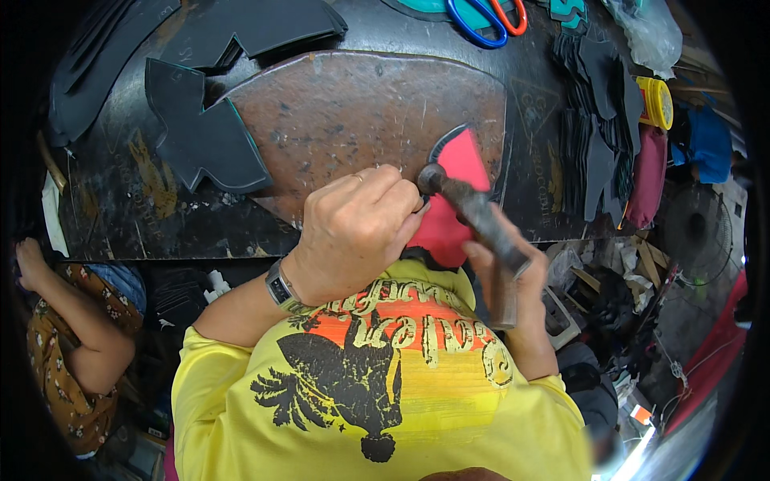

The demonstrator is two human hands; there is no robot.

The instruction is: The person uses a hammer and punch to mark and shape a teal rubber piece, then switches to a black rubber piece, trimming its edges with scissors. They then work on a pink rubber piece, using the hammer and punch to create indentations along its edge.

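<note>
My right hand is wrapped round a hammer. Its dark metal head lies over a pink-red shoe-upper piece with a black, notched edge. My left hand, with a watch on the wrist, is closed, its fingertips pinching the piece's left edge. The piece lies partly on a worn brown board, and its lower part reaches over the table's near edge towards my yellow shirt. My fingers and the hammer hide some of its middle.
Black cut pieces lie left of the board, with more stacked on the right. Blue- and red-handled scissors rest at the far edge. A yellow tub stands far right. Another person's arm is at the left; a fan stands at right.
</note>
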